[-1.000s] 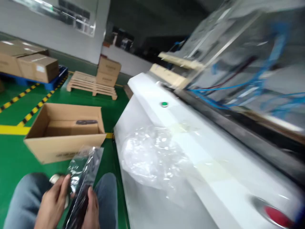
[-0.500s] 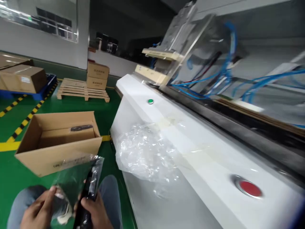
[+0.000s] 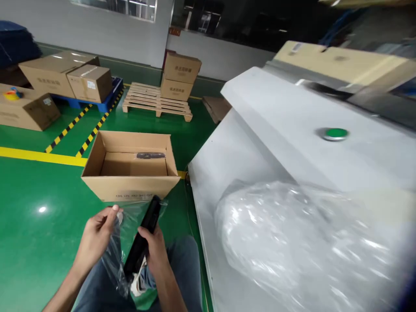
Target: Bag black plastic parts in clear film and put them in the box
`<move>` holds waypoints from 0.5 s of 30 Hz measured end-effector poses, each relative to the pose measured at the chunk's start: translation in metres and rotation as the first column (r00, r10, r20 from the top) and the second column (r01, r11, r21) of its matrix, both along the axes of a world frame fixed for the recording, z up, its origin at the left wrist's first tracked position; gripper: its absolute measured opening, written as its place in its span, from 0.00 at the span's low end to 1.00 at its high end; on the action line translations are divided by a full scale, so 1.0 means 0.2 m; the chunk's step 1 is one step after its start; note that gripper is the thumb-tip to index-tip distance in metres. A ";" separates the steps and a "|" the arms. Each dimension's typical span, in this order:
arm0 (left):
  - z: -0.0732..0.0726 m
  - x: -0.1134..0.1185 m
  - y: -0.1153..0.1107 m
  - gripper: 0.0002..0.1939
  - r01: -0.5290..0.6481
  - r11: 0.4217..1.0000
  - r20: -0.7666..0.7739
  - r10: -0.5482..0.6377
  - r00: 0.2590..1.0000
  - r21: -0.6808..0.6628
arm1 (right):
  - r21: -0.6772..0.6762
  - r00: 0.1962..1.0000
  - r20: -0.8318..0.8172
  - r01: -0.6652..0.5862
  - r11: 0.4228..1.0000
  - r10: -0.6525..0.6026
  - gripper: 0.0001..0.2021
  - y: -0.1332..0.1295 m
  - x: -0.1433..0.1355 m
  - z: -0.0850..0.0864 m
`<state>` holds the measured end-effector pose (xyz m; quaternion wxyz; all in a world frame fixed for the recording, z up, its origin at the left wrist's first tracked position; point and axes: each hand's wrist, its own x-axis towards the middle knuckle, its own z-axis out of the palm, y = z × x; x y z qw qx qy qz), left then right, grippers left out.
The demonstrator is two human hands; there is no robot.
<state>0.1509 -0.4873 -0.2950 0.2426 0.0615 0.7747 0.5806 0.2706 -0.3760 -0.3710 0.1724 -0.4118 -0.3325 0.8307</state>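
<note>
My right hand grips a long black part whose exact kind I cannot make out. It is tilted, with its upper end partly inside a clear plastic bag. Thumb and fingers of my left hand pinch the bag's edge on the left, holding it spread beside the part. Just beyond my hands an open cardboard box stands on the floor. A dark bagged piece lies inside it near the far right wall.
To the right is a white machine with a green button. A pile of clear plastic bags rests against its front. Farther off are a wooden pallet with stacked cartons and more cartons on a blue pallet.
My view has swung left, so the box and my hands appear farther right and the red button is out of sight. Both hands keep their hold on the bag and black part.
</note>
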 end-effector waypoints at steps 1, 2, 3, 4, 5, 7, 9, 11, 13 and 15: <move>-0.02 -0.07 0.03 0.32 -0.035 0.999 0.035 0.035 0.999 -0.004 | -0.024 0.999 -0.053 0.003 1.000 -0.004 0.21 0.05 -0.05 -0.02; -0.04 -0.15 0.06 0.32 -0.070 0.998 0.085 0.070 0.994 -0.002 | -0.058 0.993 -0.122 -0.004 0.998 -0.003 0.21 0.12 -0.11 -0.02; -0.07 -0.23 0.09 0.31 -0.105 0.994 0.135 0.104 0.985 0.003 | -0.085 0.981 -0.193 -0.020 0.996 0.004 0.22 0.19 -0.17 -0.03; -0.10 -0.31 0.13 0.30 -0.135 0.991 0.170 0.132 0.977 0.008 | -0.099 0.966 -0.259 -0.045 0.994 0.018 0.25 0.27 -0.24 -0.03; -0.13 -0.40 0.18 0.29 -0.163 0.987 0.185 0.158 0.970 0.014 | -0.100 0.949 -0.314 -0.079 0.992 0.044 0.28 0.35 -0.33 -0.03; -0.19 -0.59 0.28 0.27 -0.196 0.981 0.145 0.191 0.971 0.017 | -0.076 0.918 -0.381 -0.152 0.985 0.112 0.31 0.51 -0.53 -0.03; -0.22 -0.80 0.38 0.27 -0.202 0.979 -0.011 0.202 0.979 -0.015 | -0.051 0.895 -0.403 -0.227 0.972 0.188 0.32 0.67 -0.78 -0.04; -0.24 -1.00 0.47 0.26 -0.195 0.976 -0.231 0.169 0.958 -0.093 | -0.038 0.898 -0.376 -0.261 0.965 0.228 0.30 0.80 -1.02 -0.07; -0.24 -1.19 0.54 0.24 -0.179 0.970 -0.382 0.104 0.919 -0.167 | -0.045 0.923 -0.304 -0.260 0.965 0.235 0.28 0.89 -1.23 -0.09; -0.23 -1.34 0.59 0.23 -0.150 0.960 -0.450 0.029 0.892 -0.237 | -0.048 0.946 -0.218 -0.254 0.966 0.238 0.23 0.93 -1.38 -0.10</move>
